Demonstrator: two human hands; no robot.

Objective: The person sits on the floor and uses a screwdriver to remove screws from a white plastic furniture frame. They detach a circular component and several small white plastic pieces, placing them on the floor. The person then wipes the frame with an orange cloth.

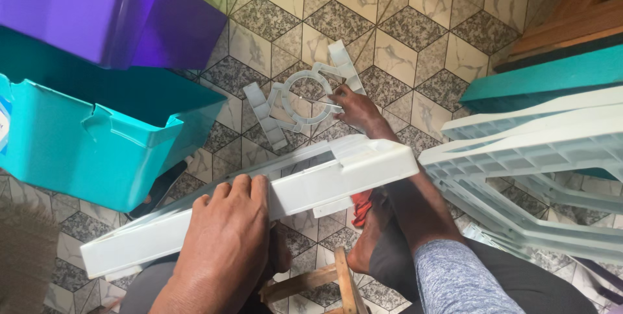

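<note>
Head view, two hands, one white panel, two tubs

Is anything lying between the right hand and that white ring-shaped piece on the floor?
Nothing visible does. The right hand is already at the ring piece on the tiled floor, fingertips at its rim with a thin pin-like thing between them. The long white panel, held by the left hand, lies nearer the person.

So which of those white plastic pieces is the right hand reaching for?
The right hand touches the flat white ring-shaped bracket lying on the tiled floor, beyond the long white panel under the left hand.
</note>
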